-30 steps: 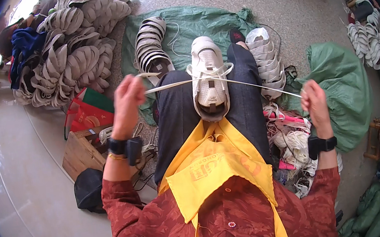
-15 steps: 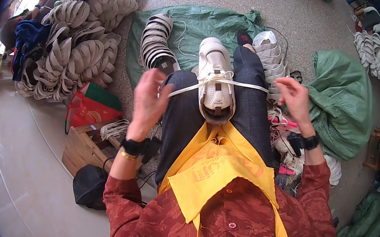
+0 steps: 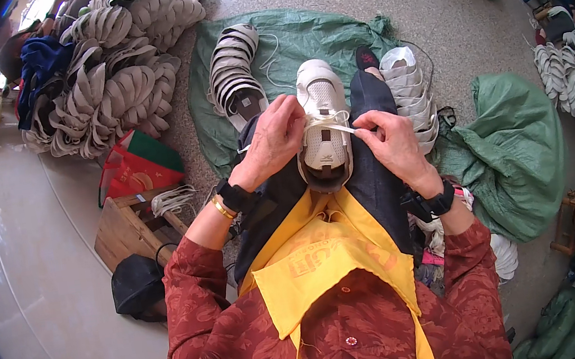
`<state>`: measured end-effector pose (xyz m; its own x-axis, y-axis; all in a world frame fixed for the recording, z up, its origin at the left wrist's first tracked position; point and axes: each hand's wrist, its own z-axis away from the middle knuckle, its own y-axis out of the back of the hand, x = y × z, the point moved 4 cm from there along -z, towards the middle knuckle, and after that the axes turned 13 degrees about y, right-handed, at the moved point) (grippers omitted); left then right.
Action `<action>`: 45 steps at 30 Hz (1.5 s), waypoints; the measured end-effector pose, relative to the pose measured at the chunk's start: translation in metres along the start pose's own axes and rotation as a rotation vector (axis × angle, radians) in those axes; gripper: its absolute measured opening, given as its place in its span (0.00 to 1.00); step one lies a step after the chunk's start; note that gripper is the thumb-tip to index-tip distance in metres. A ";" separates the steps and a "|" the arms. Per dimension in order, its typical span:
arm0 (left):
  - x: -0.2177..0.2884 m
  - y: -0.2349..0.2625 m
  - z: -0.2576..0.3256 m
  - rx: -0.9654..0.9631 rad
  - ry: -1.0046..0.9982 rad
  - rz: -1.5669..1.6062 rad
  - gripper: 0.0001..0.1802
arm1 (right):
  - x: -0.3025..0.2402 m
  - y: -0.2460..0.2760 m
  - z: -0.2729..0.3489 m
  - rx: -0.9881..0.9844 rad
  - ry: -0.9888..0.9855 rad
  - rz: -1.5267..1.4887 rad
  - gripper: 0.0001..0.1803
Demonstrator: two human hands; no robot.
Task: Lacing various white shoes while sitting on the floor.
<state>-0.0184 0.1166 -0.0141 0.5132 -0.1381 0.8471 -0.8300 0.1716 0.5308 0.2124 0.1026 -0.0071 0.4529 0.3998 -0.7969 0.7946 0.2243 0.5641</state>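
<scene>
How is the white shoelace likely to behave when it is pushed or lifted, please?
The white shoelace would probably fold if pushed, as it looks thin and loops across the white shoe upper. It is likely light, given its narrow width.

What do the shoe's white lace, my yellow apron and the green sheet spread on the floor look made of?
Lace: probably woven textile, matte, as it's flat and bends softly. Apron: likely cloth, matte, with soft folds. Green sheet: perhaps woven plastic, given its slight sheen and crisp creases.
</scene>
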 end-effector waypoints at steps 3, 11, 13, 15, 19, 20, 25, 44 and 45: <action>-0.019 -0.003 -0.004 -0.160 0.156 0.249 0.05 | -0.002 -0.002 0.000 -0.024 -0.004 0.005 0.07; -0.006 0.003 -0.008 0.022 0.166 0.066 0.06 | -0.003 -0.002 0.001 -0.027 0.007 0.013 0.07; -0.004 0.007 -0.010 0.115 0.059 -0.026 0.07 | -0.003 -0.001 0.000 -0.030 0.011 0.033 0.07; -0.009 0.006 -0.009 0.077 0.108 -0.030 0.07 | -0.001 0.000 0.000 -0.015 -0.001 0.018 0.07; -0.024 0.001 -0.010 -0.312 0.435 0.393 0.07 | 0.009 0.001 0.002 -0.007 -0.055 -0.036 0.07; -0.022 0.001 -0.011 -0.327 0.414 0.403 0.07 | 0.011 0.001 0.003 -0.028 -0.090 -0.080 0.07; -0.030 -0.007 -0.014 -0.329 0.454 0.560 0.11 | 0.007 0.007 0.020 -0.082 -0.167 -0.222 0.08; -0.021 -0.009 0.012 -0.189 0.354 0.177 0.11 | 0.016 -0.021 -0.037 -0.087 -0.087 -0.258 0.06; -0.020 -0.009 0.012 -0.195 0.370 0.192 0.11 | 0.017 -0.022 -0.036 -0.096 -0.090 -0.313 0.06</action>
<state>-0.0244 0.1062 -0.0362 0.4273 0.2660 0.8641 -0.8791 0.3456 0.3284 0.1882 0.1362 -0.0248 0.2298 0.2190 -0.9483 0.8611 0.4083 0.3030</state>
